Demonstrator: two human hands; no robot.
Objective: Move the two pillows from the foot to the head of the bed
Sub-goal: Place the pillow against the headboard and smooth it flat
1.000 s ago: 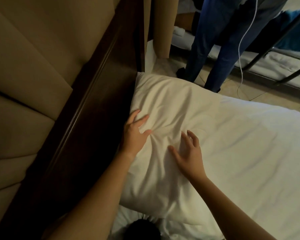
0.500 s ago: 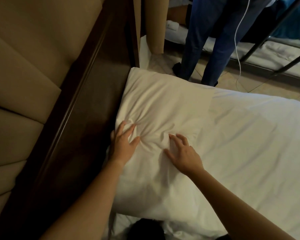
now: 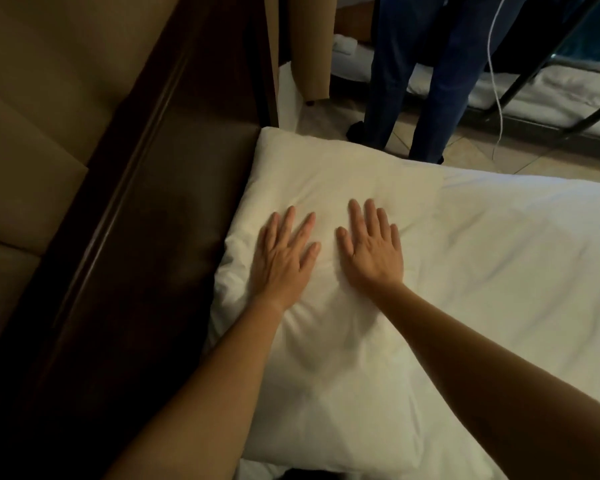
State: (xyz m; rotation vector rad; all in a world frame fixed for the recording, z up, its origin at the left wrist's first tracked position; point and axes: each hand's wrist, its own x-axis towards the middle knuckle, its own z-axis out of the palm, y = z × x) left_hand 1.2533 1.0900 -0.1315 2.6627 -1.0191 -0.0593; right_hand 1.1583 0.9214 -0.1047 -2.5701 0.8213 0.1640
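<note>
a white pillow (image 3: pixel 326 341) lies at the head of the bed (image 3: pixel 516 271), its long edge against the dark wooden headboard (image 3: pixel 146 237). the left hand (image 3: pixel 284 258) and right hand (image 3: pixel 373 249) rest flat on it side by side (fingers straight, slightly spread, gripping nothing)

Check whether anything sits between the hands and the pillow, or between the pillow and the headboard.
Nothing visible does. The left hand and right hand lie flat directly on the pillow, whose edge runs along the dark wooden headboard with nothing seen between.
</note>
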